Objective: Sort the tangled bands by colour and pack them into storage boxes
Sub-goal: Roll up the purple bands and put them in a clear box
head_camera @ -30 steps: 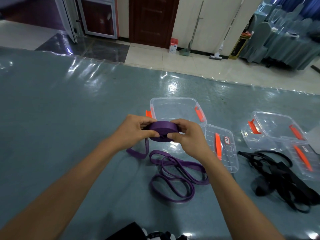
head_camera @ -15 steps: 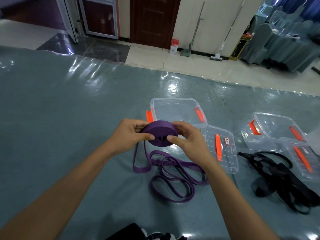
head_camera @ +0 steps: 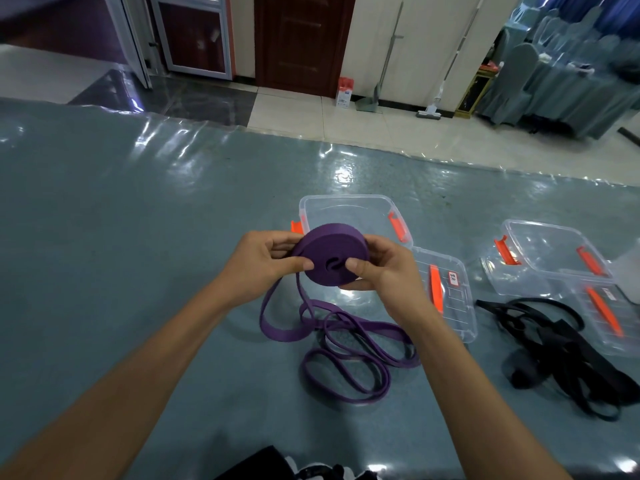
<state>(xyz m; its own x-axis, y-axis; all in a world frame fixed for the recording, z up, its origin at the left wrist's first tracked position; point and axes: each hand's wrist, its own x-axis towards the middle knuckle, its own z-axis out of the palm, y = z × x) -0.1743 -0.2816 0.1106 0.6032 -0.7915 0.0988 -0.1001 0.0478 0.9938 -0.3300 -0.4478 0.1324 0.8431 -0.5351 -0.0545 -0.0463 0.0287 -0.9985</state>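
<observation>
A purple band rolled into a tight coil [head_camera: 329, 247] is held above the table in front of me. My left hand [head_camera: 263, 263] grips its left side with the thumb on the coil's face. My right hand [head_camera: 381, 271] grips its right side, thumb pressed near the centre. A loose tail of the band [head_camera: 280, 327] hangs from the coil to the table. More purple bands [head_camera: 349, 358] lie looped below. A clear storage box with orange latches [head_camera: 349, 209] stands open just behind the coil, its lid [head_camera: 450, 306] lying to the right.
A second clear box [head_camera: 550, 251] and its lid [head_camera: 609, 317] sit at the right. A tangle of black bands [head_camera: 561, 351] lies in front of them. The table has a shiny blue-grey plastic cover [head_camera: 138, 237]. A dark object [head_camera: 270, 465] shows at the near edge.
The coil has been tilted so its flat face turns toward me and has grown a little. The loose tail has shifted and hangs in a longer loop to the table.
</observation>
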